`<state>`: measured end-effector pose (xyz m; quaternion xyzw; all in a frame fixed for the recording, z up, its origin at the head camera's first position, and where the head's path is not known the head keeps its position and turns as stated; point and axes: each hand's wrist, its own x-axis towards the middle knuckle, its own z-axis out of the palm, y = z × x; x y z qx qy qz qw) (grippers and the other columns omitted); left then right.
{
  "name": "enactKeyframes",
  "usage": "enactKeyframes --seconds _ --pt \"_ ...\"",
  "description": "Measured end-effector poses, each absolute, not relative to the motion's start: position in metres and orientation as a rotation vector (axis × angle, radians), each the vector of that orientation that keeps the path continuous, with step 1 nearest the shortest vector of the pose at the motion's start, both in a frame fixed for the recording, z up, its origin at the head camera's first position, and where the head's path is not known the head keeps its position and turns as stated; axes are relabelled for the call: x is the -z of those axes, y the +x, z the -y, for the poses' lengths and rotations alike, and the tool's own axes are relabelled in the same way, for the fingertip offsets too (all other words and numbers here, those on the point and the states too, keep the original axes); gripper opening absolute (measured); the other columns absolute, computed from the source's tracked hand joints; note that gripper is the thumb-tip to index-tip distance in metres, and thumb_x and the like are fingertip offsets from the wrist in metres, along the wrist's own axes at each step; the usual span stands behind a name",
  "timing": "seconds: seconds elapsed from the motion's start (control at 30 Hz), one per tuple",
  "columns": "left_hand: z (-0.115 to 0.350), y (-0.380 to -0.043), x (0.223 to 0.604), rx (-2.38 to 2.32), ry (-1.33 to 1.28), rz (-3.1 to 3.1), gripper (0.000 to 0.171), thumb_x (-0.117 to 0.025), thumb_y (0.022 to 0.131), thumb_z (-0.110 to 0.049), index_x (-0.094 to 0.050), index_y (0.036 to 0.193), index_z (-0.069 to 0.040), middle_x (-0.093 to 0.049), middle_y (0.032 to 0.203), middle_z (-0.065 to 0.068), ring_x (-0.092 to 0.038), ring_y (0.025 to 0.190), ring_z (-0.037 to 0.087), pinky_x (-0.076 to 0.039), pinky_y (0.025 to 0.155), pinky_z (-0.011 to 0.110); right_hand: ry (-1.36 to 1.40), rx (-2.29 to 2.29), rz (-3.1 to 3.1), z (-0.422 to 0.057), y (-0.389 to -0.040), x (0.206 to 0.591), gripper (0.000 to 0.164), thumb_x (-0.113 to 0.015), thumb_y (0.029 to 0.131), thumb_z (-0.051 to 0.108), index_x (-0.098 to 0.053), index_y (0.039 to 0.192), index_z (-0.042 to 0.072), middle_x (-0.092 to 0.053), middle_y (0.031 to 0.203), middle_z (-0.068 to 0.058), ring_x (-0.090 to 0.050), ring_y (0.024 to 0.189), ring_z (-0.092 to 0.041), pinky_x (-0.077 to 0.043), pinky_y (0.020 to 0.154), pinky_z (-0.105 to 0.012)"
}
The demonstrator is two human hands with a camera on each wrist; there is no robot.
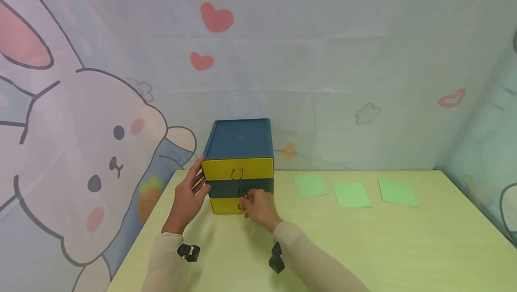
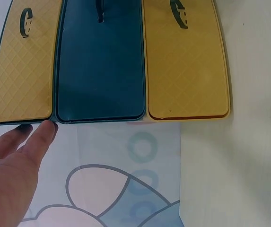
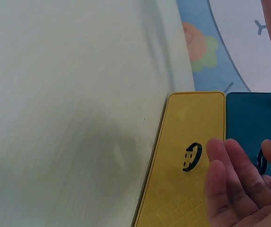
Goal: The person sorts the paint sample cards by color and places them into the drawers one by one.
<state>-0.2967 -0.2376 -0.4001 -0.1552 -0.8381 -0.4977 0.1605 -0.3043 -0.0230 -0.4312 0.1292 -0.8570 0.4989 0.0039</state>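
Note:
A small three-drawer box (image 1: 242, 139) stands on the table, with a yellow top drawer (image 1: 218, 170), a dark teal middle drawer (image 1: 222, 189) and a yellow bottom drawer (image 1: 224, 207). Each front carries a dark loop handle. My right hand (image 1: 260, 207) pinches the middle drawer's handle (image 3: 262, 163) between thumb and fingers; its other fingers hang before the bottom drawer's handle (image 3: 194, 157). Along the box's left side rests my left hand (image 1: 190, 198), fingers extended, fingertips at the edge by the top drawer. All three drawer fronts sit about flush in the left wrist view.
Three green paper squares (image 1: 311, 185) lie in a row on the table (image 1: 363, 242), right of the box. Behind the table hangs a cloth backdrop (image 1: 323, 58) with a cartoon rabbit and hearts. A dark cable (image 1: 502, 207) shows at the far right.

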Motion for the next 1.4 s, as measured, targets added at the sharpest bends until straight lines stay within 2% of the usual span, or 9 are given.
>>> enactKeyframes --seconds 0.37,0.47,0.63,0.73,0.87,1.03,1.13,1.23,1.4 --pt "0.237 -0.298 0.396 1.391 -0.402 2.393 0.074 -0.051 0.1 -0.002 -0.022 0.161 -0.034 -0.026 0.168 0.005 -0.042 0.147 0.036 -0.042 0.114 0.04 0.589 -1.394 2.787 0.002 -0.307 0.417 0.029 -0.071 0.093 0.032 -0.076 0.098 0.005 -0.078 0.082 -0.007 -0.073 0.063 -0.021 -0.056 0.054 -0.023" --pt "0.236 -0.299 0.396 1.392 -0.391 2.398 0.074 -0.051 0.1 -0.003 -0.022 0.161 -0.035 -0.025 0.168 0.004 -0.041 0.147 0.036 -0.042 0.114 0.04 0.653 -1.379 2.805 -0.01 -0.309 0.412 0.026 -0.072 0.092 0.031 -0.076 0.095 0.005 -0.077 0.083 -0.008 -0.072 0.062 -0.019 -0.056 0.055 -0.024" --pt "0.233 -0.3 0.397 1.406 -0.391 2.401 0.075 -0.052 0.1 -0.004 -0.02 0.161 -0.033 -0.024 0.168 0.005 -0.041 0.147 0.037 -0.043 0.114 0.042 0.719 -1.316 2.856 -0.036 -0.318 0.409 0.022 -0.072 0.092 0.027 -0.075 0.092 0.006 -0.077 0.083 -0.008 -0.073 0.066 -0.025 -0.055 0.055 -0.024" --pt "0.231 -0.301 0.4 1.404 -0.388 2.406 0.076 -0.052 0.1 -0.003 -0.019 0.162 -0.031 -0.023 0.168 0.007 -0.041 0.147 0.038 -0.044 0.113 0.043 0.722 -1.292 2.912 -0.055 -0.325 0.409 0.022 -0.073 0.092 0.026 -0.074 0.092 0.004 -0.076 0.083 -0.01 -0.072 0.065 -0.023 -0.055 0.054 -0.025" --pt "0.227 -0.302 0.402 1.418 -0.384 2.392 0.075 -0.052 0.1 -0.002 -0.021 0.161 -0.033 -0.024 0.168 0.005 -0.041 0.147 0.037 -0.043 0.113 0.042 0.638 -1.238 2.945 -0.081 -0.337 0.411 0.02 -0.073 0.091 0.023 -0.073 0.092 0.003 -0.076 0.084 -0.01 -0.073 0.067 -0.025 -0.057 0.056 -0.027" --pt "0.229 -0.301 0.4 1.432 -0.396 2.386 0.074 -0.051 0.1 -0.002 -0.022 0.16 -0.035 -0.023 0.168 0.003 -0.04 0.148 0.036 -0.042 0.115 0.041 0.367 -0.999 2.919 -0.105 -0.356 0.425 0.022 -0.074 0.089 0.024 -0.074 0.092 0.002 -0.076 0.086 -0.01 -0.07 0.068 -0.022 -0.058 0.062 -0.032" --pt "0.23 -0.3 0.401 1.427 -0.399 2.395 0.074 -0.05 0.101 -0.002 -0.022 0.16 -0.035 -0.023 0.168 0.004 -0.04 0.148 0.036 -0.041 0.115 0.04 0.22 -0.821 2.916 -0.118 -0.366 0.44 0.032 -0.075 0.089 0.026 -0.072 0.099 -0.004 -0.076 0.095 -0.018 -0.07 0.071 -0.023 -0.06 0.061 -0.035" --pt "0.23 -0.298 0.401 1.428 -0.396 2.391 0.074 -0.05 0.1 -0.002 -0.023 0.16 -0.034 -0.025 0.168 0.005 -0.04 0.148 0.036 -0.041 0.115 0.041 0.136 -0.726 2.924 -0.13 -0.375 0.455 0.044 -0.076 0.088 0.029 -0.067 0.108 -0.009 -0.073 0.104 -0.024 -0.071 0.079 -0.03 -0.061 0.062 -0.038" --pt "0.231 -0.299 0.399 1.419 -0.42 2.381 0.073 -0.051 0.1 -0.001 -0.023 0.161 -0.031 -0.026 0.167 0.008 -0.04 0.148 0.036 -0.042 0.115 0.042 0.024 -0.648 2.92 -0.139 -0.384 0.473 0.061 -0.079 0.083 0.041 -0.058 0.111 -0.01 -0.062 0.107 -0.029 -0.061 0.097 -0.042 -0.06 0.069 -0.048"
